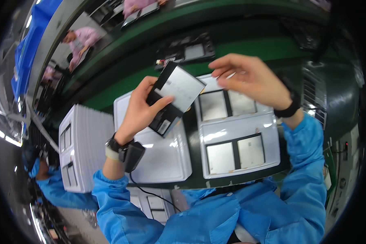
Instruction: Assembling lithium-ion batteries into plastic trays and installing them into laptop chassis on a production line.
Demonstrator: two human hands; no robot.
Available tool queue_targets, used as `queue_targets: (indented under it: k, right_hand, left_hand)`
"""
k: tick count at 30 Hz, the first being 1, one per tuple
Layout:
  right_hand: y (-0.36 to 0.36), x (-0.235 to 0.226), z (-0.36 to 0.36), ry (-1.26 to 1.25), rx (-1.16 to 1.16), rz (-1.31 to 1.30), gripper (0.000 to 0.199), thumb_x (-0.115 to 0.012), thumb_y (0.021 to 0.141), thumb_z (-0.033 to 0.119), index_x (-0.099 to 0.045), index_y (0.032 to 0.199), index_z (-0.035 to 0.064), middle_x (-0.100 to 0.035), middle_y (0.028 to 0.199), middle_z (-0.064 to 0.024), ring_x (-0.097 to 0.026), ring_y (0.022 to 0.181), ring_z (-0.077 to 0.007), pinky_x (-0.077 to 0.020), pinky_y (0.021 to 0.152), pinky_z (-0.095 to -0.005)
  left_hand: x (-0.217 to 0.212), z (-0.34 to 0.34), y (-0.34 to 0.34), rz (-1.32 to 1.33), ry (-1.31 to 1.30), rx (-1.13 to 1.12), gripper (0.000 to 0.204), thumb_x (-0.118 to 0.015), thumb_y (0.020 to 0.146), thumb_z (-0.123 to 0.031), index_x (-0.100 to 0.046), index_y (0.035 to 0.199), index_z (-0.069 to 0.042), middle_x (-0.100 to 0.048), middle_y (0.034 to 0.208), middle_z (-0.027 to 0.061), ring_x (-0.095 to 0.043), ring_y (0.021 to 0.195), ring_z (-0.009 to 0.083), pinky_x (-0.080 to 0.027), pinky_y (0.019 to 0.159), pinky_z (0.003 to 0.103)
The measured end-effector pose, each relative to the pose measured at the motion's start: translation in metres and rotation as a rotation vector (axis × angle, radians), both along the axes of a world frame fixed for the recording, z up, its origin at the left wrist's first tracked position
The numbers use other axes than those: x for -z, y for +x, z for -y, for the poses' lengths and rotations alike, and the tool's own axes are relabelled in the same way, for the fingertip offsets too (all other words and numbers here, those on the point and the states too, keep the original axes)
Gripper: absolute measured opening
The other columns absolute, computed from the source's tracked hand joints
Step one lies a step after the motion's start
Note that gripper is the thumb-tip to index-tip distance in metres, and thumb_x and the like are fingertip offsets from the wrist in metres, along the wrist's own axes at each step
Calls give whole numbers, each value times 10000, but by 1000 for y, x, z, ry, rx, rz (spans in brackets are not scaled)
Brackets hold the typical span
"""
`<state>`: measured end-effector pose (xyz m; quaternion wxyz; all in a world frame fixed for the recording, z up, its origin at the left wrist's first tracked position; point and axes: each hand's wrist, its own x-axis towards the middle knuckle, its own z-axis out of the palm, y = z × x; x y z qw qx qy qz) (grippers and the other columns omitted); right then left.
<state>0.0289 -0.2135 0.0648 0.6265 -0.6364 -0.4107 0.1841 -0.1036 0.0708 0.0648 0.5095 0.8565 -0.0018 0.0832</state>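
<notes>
You held a flat black-and-silver panel (184, 86) above the edge of the left white tray (162, 158)
Your left hand (139, 109) pinched it between thumb and fingers; your right hand (252, 77) hovered beside it, curled fingers parted from thumb; more panels (221, 157) lay in the right white tray (215, 131)

A dark-green workbench (192, 137) carried two white trays (162, 160) side by side and, beyond them, apparently a black device housing (171, 51).

Black and silver panel (179, 90); white trays (162, 160); blue sleeves (304, 140)
</notes>
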Motion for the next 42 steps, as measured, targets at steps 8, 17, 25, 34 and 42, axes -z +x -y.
queue_targets:
  k: [8,17,25,34,42]
  right_hand:
    - [69,30,26,147,314,-139,268,-695,946,1,-668,1208,-51,-741,1051,-92,-706,959,-135,-567,878,-245]
    - [105,90,4,-45,633,-113,147,-731,817,43,-706,948,-18,-748,805,-82,-720,754,-129,-571,726,-278]
    - [84,84,-5,-28,534,-55,240,-744,857,51,-677,1061,-57,-747,857,-95,-727,779,-116,-591,746,-254]
    - [60,61,-7,116,378,-269,262,-697,917,-40,-602,1157,-81,-740,960,-130,-733,845,-141,-597,778,-260]
    - [84,85,-6,64,602,35,255,-669,897,-30,-602,1142,-41,-732,900,-100,-728,793,-118,-599,748,-247]
  left_hand:
    - [47,69,135,-68,-607,196,315,-709,963,-79,-558,1220,21,-750,1050,147,-748,875,175,-605,784,290]
    - [81,90,143,-134,-788,159,297,-669,979,-108,-550,1215,26,-736,1091,162,-745,887,193,-612,787,306]
    - [89,80,150,11,-755,-35,288,-689,979,-104,-525,1185,12,-725,1091,156,-733,899,182,-613,797,306]
    - [90,87,145,82,-397,60,698,-850,876,-193,-426,1383,31,-626,1228,143,-658,1074,175,-568,875,292]
    - [86,88,143,110,-571,72,751,-818,904,-202,-353,1442,38,-561,1299,138,-602,1102,166,-531,927,320]
